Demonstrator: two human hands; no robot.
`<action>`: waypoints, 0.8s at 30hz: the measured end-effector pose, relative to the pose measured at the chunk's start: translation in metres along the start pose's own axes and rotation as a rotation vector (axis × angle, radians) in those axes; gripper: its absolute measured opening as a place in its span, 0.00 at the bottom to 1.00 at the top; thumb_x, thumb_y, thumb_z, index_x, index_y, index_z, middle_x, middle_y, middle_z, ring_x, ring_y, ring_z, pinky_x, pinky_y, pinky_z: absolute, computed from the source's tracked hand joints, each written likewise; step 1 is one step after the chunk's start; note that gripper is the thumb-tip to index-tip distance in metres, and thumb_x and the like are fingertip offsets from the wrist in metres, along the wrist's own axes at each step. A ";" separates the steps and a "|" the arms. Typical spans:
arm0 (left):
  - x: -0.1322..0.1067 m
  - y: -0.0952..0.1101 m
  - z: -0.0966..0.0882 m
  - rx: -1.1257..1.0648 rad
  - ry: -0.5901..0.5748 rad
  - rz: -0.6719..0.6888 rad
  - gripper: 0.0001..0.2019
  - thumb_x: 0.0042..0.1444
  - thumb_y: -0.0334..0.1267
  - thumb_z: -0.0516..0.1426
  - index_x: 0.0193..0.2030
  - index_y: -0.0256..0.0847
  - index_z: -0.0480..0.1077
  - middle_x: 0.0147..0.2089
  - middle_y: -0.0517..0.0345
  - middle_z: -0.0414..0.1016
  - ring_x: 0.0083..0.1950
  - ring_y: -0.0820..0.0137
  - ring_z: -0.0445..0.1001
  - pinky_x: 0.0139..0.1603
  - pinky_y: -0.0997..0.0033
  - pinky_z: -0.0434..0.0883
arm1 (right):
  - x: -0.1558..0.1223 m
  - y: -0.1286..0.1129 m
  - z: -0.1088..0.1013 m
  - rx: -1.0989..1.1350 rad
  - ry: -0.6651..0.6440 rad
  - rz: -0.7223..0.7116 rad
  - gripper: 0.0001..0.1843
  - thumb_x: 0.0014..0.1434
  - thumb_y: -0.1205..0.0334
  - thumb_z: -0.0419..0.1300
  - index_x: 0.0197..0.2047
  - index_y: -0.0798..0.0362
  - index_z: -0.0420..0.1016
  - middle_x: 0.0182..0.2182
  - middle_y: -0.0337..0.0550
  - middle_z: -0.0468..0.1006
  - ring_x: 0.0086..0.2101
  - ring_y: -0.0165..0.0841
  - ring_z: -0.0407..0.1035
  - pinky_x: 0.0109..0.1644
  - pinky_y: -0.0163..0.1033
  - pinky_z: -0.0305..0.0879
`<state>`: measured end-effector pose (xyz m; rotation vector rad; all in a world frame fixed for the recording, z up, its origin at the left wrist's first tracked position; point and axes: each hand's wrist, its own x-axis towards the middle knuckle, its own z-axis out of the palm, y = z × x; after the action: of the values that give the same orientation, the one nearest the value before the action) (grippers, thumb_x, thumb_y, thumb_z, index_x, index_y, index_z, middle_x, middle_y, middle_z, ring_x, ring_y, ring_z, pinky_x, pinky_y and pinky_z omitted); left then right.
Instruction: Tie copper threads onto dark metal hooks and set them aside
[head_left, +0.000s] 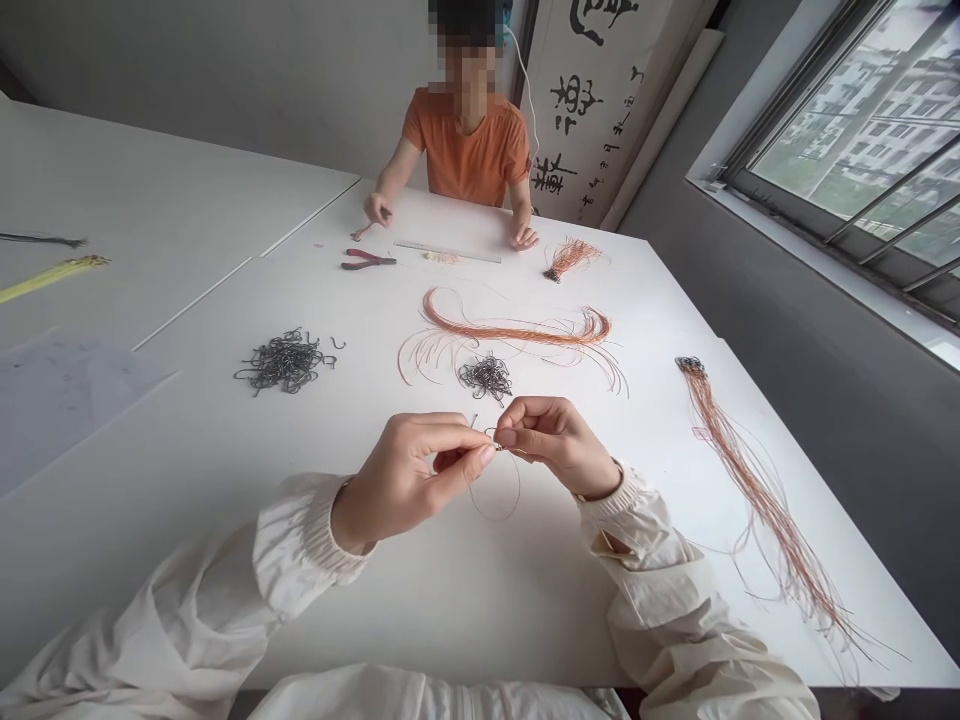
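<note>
My left hand (401, 480) and my right hand (559, 445) meet in front of me above the white table (420, 590), their fingertips pinched together on a tiny dark fish hook (495, 441). A thin loop of copper-coloured line (495, 497) hangs below the fingers. Ahead of my hands lies a small tangle of dark hooks (486, 378), and beyond it a long bundle of copper-coloured line (517, 330). A larger heap of hooks (285, 360) sits to the left. A looser bundle of line (757, 480) stretches along the right side.
Across the table, a co-worker in an orange shirt (469, 145) has both hands on the tabletop, near red-handled pliers (367, 259), a metal ruler (448, 251) and a short bundle of line (570, 258). Yellow and dark bundles (52, 278) lie at far left. A window (847, 130) is on the right.
</note>
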<state>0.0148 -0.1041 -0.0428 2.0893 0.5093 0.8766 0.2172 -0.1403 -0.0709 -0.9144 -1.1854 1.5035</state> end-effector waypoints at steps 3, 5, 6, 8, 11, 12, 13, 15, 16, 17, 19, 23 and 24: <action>0.001 0.000 -0.001 0.022 0.082 -0.027 0.07 0.60 0.30 0.58 0.32 0.37 0.76 0.25 0.61 0.69 0.26 0.76 0.63 0.29 0.75 0.64 | -0.001 0.005 0.007 0.069 0.033 -0.029 0.08 0.57 0.62 0.65 0.33 0.57 0.73 0.21 0.35 0.66 0.21 0.21 0.55 0.25 0.31 0.49; 0.002 -0.001 -0.002 0.044 0.138 -0.046 0.07 0.60 0.30 0.59 0.31 0.38 0.76 0.25 0.61 0.69 0.27 0.76 0.64 0.28 0.74 0.64 | -0.004 0.006 0.014 0.036 0.099 -0.083 0.09 0.58 0.61 0.65 0.33 0.57 0.72 0.20 0.34 0.65 0.21 0.21 0.56 0.25 0.31 0.50; 0.002 -0.002 -0.003 0.054 0.163 -0.050 0.07 0.59 0.31 0.59 0.31 0.38 0.76 0.25 0.61 0.69 0.26 0.76 0.63 0.28 0.74 0.63 | -0.006 0.006 0.018 -0.001 0.143 -0.118 0.09 0.58 0.60 0.64 0.33 0.57 0.71 0.20 0.34 0.65 0.21 0.22 0.57 0.25 0.31 0.51; 0.003 -0.003 -0.003 0.069 0.197 -0.048 0.07 0.59 0.31 0.60 0.29 0.38 0.75 0.24 0.62 0.68 0.26 0.76 0.62 0.27 0.74 0.62 | -0.010 0.006 0.026 -0.080 0.225 -0.188 0.09 0.59 0.60 0.64 0.33 0.57 0.71 0.20 0.35 0.66 0.22 0.23 0.60 0.26 0.31 0.54; 0.003 -0.004 -0.003 0.082 0.202 -0.033 0.07 0.59 0.30 0.59 0.29 0.38 0.75 0.24 0.62 0.67 0.25 0.76 0.61 0.27 0.73 0.62 | -0.013 0.006 0.035 -0.122 0.278 -0.207 0.09 0.60 0.58 0.63 0.38 0.56 0.72 0.19 0.34 0.65 0.21 0.23 0.58 0.26 0.31 0.54; 0.003 -0.004 -0.002 0.084 0.193 -0.027 0.07 0.59 0.30 0.59 0.29 0.38 0.75 0.24 0.62 0.67 0.25 0.76 0.61 0.27 0.73 0.62 | -0.013 0.006 0.037 -0.115 0.280 -0.193 0.10 0.61 0.58 0.63 0.40 0.55 0.72 0.17 0.32 0.64 0.20 0.22 0.56 0.24 0.31 0.52; 0.003 -0.003 -0.002 0.085 0.185 -0.021 0.07 0.59 0.30 0.59 0.30 0.38 0.75 0.24 0.62 0.67 0.25 0.76 0.61 0.27 0.73 0.62 | -0.013 0.006 0.038 -0.105 0.275 -0.178 0.10 0.61 0.57 0.63 0.42 0.55 0.72 0.16 0.31 0.61 0.19 0.21 0.53 0.23 0.31 0.49; 0.002 -0.002 -0.001 0.084 0.171 -0.012 0.07 0.59 0.30 0.59 0.31 0.38 0.76 0.24 0.62 0.67 0.25 0.76 0.60 0.28 0.73 0.62 | -0.012 0.007 0.038 -0.096 0.268 -0.175 0.10 0.61 0.57 0.62 0.42 0.55 0.72 0.15 0.28 0.57 0.18 0.20 0.47 0.22 0.30 0.44; 0.002 -0.002 0.000 0.082 0.165 -0.011 0.07 0.59 0.30 0.58 0.31 0.38 0.76 0.24 0.62 0.66 0.25 0.76 0.60 0.28 0.73 0.62 | -0.012 0.007 0.038 -0.103 0.269 -0.188 0.10 0.61 0.57 0.62 0.41 0.55 0.73 0.14 0.28 0.55 0.18 0.20 0.45 0.21 0.30 0.43; 0.002 -0.002 0.000 0.079 0.160 -0.012 0.07 0.59 0.30 0.59 0.31 0.38 0.76 0.24 0.62 0.66 0.25 0.76 0.60 0.27 0.73 0.62 | -0.012 0.006 0.037 -0.119 0.272 -0.205 0.09 0.61 0.58 0.63 0.39 0.56 0.73 0.14 0.28 0.54 0.18 0.20 0.44 0.22 0.31 0.42; 0.002 -0.001 0.000 0.065 0.144 -0.023 0.07 0.60 0.30 0.58 0.31 0.38 0.76 0.24 0.62 0.67 0.25 0.76 0.61 0.27 0.73 0.62 | -0.012 0.006 0.034 -0.168 0.279 -0.234 0.09 0.60 0.59 0.63 0.37 0.57 0.74 0.15 0.29 0.55 0.19 0.20 0.45 0.23 0.31 0.43; 0.002 0.001 0.000 -0.001 0.101 -0.064 0.08 0.60 0.31 0.58 0.31 0.37 0.76 0.26 0.60 0.70 0.27 0.75 0.66 0.29 0.73 0.65 | -0.013 0.003 0.029 -0.217 0.248 -0.261 0.08 0.60 0.60 0.63 0.36 0.57 0.74 0.16 0.31 0.57 0.20 0.21 0.47 0.24 0.33 0.45; 0.002 0.001 -0.001 -0.021 0.087 -0.072 0.08 0.61 0.32 0.58 0.31 0.37 0.76 0.26 0.60 0.71 0.27 0.75 0.67 0.30 0.73 0.66 | -0.014 0.003 0.028 -0.216 0.237 -0.266 0.08 0.60 0.60 0.63 0.36 0.57 0.74 0.16 0.31 0.57 0.20 0.22 0.47 0.24 0.33 0.45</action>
<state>0.0160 -0.1030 -0.0406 2.0081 0.6152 0.9294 0.1938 -0.1603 -0.0674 -1.0035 -1.2537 1.0396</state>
